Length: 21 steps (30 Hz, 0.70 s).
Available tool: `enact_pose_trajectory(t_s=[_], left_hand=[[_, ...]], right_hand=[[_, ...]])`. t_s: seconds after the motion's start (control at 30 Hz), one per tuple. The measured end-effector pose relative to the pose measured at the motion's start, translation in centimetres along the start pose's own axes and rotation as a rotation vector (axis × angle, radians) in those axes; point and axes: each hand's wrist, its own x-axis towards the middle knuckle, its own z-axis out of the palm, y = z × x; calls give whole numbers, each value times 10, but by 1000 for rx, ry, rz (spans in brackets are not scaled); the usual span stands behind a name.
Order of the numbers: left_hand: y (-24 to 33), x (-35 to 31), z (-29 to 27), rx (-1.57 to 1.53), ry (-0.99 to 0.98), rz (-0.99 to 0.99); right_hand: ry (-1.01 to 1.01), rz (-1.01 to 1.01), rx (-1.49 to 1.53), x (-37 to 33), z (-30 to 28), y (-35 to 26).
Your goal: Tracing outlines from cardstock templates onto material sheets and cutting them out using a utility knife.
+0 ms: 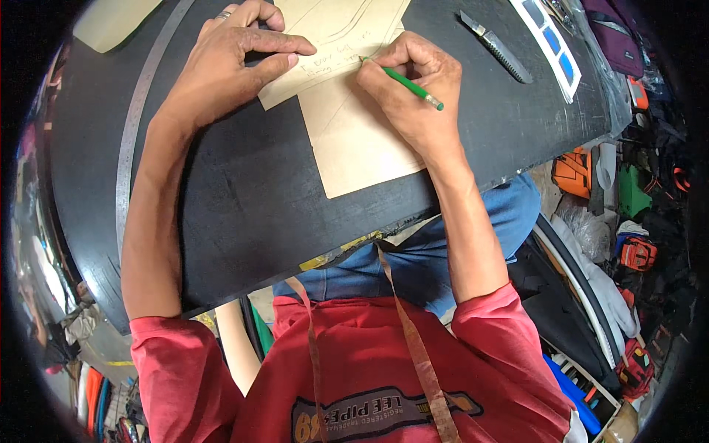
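Observation:
My right hand (432,85) grips a green pencil (406,82), its tip on a tan sheet of card (332,76) that bears handwriting and drawn lines. Thumb and forefinger stretched apart, my left hand (225,74) rests at the left edge of that card and holds nothing. A second tan sheet (351,155) lies partly under the first and reaches toward the near edge of the black table (244,214). Right of my right hand lies a utility knife (496,49) with its blade showing.
A long metal ruler (138,111) lies left of my left forearm. Another tan sheet (111,26) is at the far left. A white sheet with blue panels (550,40) sits at the table's right. Orange bags (572,173) and other clutter crowd the floor at right.

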Motion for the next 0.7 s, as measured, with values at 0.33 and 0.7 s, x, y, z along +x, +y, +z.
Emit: enact_pose_trajectory(t_s=[0.33,0.7], left_hand=[[-4,-2,1,-27,7,-43],[20,-2,-2,117,80,-52]], right_hand=[[275,378,504,6,-3,-26],[86,233,-190,-34,-43,-50]])
